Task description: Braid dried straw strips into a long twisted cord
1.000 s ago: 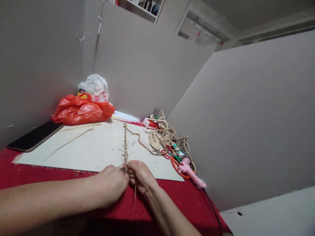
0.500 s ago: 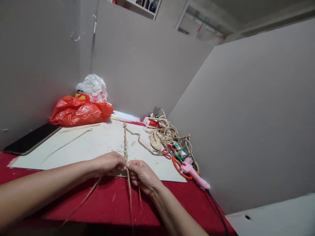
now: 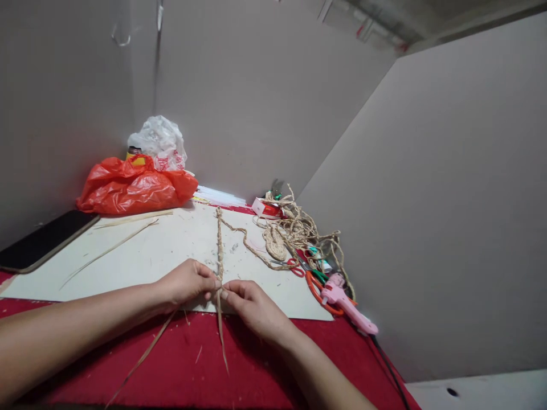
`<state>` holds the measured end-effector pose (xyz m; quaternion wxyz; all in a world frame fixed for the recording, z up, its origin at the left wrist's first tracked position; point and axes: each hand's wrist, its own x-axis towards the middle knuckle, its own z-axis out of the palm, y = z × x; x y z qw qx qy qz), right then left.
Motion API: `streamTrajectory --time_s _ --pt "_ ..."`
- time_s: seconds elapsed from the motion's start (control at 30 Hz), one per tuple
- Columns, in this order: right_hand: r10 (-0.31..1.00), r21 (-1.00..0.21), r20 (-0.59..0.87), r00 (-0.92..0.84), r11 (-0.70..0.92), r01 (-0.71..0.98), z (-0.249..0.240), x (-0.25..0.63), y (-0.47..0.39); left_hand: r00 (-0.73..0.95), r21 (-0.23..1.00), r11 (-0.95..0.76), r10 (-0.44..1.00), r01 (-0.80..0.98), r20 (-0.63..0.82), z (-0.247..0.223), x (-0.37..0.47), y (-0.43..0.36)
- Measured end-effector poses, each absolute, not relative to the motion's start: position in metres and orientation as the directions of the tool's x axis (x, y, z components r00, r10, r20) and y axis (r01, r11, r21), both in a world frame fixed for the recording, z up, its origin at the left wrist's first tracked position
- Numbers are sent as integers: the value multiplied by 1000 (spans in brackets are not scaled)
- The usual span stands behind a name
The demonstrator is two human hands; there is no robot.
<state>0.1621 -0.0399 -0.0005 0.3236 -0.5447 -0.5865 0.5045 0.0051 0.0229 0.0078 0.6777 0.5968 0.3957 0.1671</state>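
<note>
A braided straw cord (image 3: 220, 245) runs down the white board (image 3: 171, 247) toward me. My left hand (image 3: 194, 283) pinches the cord's lower end between thumb and fingers. Close beside it on the right, my right hand (image 3: 252, 304) is closed at the same spot, thumb against forefinger, on the straw. Loose straw strands (image 3: 220, 330) hang from the pinch over the red cloth (image 3: 188, 364), and another long strand trails from under my left hand to the lower left.
A red plastic bag (image 3: 137, 185), a white bag (image 3: 158, 139) and a phone (image 3: 47, 239) lie at the left. Tangled braided cord (image 3: 299, 225), red-handled scissors (image 3: 297, 267) and a pink glue gun (image 3: 350, 307) with a black cable are at the right. Grey panels rise behind.
The view has shifted slightly. My right hand's fingers have straightened a little near the cord's end, and the strand that hung below that hand no longer shows there.
</note>
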Motion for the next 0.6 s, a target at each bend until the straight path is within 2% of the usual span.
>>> streamTrajectory --time_s 0.23,0.3,0.4,0.5,0.6 --pt "945 -805 -238 -222 -64 590 21 191 -48 579 941 257 743 218 -337 7 6 21" --pt "985 -752 -129 -111 -24 659 34 199 -43 569 936 261 744 235 -351 5 7 21" --pt "984 -697 165 68 67 714 53 195 -23 568 938 248 748 241 -343 -1 9 22" --pt "970 -720 243 -23 196 665 62 161 11 574 956 187 767 227 -287 -8 11 23" --pt "966 -697 187 -180 260 668 57 110 51 563 967 116 795 229 -228 -13 11 23"
